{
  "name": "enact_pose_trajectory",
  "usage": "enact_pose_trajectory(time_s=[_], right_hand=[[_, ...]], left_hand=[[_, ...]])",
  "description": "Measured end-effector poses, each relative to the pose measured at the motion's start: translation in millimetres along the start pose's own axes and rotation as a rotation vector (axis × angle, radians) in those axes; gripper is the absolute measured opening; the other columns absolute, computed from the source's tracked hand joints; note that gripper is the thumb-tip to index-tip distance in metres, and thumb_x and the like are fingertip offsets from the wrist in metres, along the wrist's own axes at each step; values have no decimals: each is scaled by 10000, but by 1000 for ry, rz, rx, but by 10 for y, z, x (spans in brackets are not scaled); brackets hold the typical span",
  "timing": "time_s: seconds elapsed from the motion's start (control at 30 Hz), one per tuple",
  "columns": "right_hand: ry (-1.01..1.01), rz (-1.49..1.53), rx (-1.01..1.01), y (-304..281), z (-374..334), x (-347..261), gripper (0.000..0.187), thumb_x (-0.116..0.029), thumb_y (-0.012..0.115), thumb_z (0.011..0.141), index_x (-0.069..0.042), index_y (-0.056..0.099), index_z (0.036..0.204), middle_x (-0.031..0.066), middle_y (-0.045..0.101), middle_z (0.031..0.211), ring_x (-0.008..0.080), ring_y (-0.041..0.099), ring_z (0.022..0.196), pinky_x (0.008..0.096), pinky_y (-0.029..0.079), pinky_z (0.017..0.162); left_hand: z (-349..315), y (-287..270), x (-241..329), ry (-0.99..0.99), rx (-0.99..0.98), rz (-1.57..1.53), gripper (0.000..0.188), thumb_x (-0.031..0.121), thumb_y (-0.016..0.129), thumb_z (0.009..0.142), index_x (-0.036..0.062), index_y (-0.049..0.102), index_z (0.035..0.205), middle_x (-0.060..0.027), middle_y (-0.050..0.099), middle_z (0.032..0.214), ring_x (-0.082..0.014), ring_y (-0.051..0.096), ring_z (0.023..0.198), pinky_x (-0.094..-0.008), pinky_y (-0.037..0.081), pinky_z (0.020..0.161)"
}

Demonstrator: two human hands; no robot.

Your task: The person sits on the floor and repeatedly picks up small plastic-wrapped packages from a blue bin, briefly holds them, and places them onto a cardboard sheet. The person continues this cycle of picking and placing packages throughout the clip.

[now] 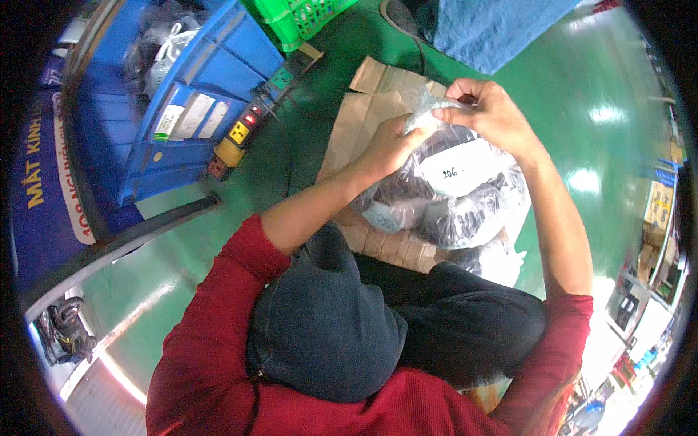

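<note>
Down on the green floor (582,94), a person in a red long-sleeved top sits with knees drawn up, both hands raised over a clear plastic bag (454,192) stuffed with dark, rounded items. That bag rests on flattened brown cardboard (363,116) spread across the floor, just in front of the person's legs. Both hands work at the bag's gathered neck: the left hand (389,145) is clenched around the twisted plastic from the near side, and the right hand (491,109) pinches the same bunch of film from above, fingers curled tight, so the two hands nearly touch. A white paper label (462,168) with handwriting lies against the bag's upper face, under the right wrist. To the left, well apart from the bag, a blue plastic crate (211,65) holds more bagged dark goods, and a power strip (247,127) with a lit red switch lies on the floor beside it. A green basket (305,14) stands at the upper edge, and a blue cloth (494,29) lies beyond the cardboard.
</note>
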State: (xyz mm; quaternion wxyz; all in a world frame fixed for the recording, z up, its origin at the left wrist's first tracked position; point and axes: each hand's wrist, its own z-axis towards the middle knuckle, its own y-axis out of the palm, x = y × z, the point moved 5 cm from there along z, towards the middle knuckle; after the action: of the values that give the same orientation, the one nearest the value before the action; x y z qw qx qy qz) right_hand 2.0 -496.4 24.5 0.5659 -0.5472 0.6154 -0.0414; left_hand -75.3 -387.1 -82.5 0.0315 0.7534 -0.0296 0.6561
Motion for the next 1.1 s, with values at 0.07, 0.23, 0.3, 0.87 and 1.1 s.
enact_pose_trajectory(time_s=[0.07,0.23,0.3,0.87,1.1], right_hand=[[-281,253,66,-156,43,-381,229,-188,638,742,-1,596,866,51,598,767,114,542,742,244,422,694],[-267,405,443,-638,-166,-511,206,-198,538,834,-8,572,905,16,555,866,113,500,857,221,348,830],[-177,395,369,-683,-179,-202,217,-248,524,854,-37,572,869,7,549,827,93,497,830,230,370,792],[86,403,138,-163,204,182,201,-194,530,845,-21,581,936,7,581,803,69,522,752,197,400,688],[-24,55,-369,1125,212,821,287,-126,592,763,-48,540,1035,62,573,929,182,546,856,286,441,770]], left_hand=[[-182,-212,246,-141,81,-187,274,280,546,837,25,606,918,12,604,808,-86,531,722,-256,430,649],[-728,-1238,956,19,469,-516,306,274,542,846,24,567,1021,-26,593,937,-110,550,819,-267,437,753],[-869,-1706,1198,248,746,-487,389,310,544,840,28,512,1107,-58,573,1022,-140,559,880,-285,450,782],[-1372,-6630,-22,-279,1192,-166,576,442,477,819,15,433,1203,-147,522,1121,-281,515,999,-361,427,846],[-998,-6426,961,-283,1131,1615,696,519,572,690,58,461,1199,-159,487,1204,-301,482,1084,-380,387,901]])
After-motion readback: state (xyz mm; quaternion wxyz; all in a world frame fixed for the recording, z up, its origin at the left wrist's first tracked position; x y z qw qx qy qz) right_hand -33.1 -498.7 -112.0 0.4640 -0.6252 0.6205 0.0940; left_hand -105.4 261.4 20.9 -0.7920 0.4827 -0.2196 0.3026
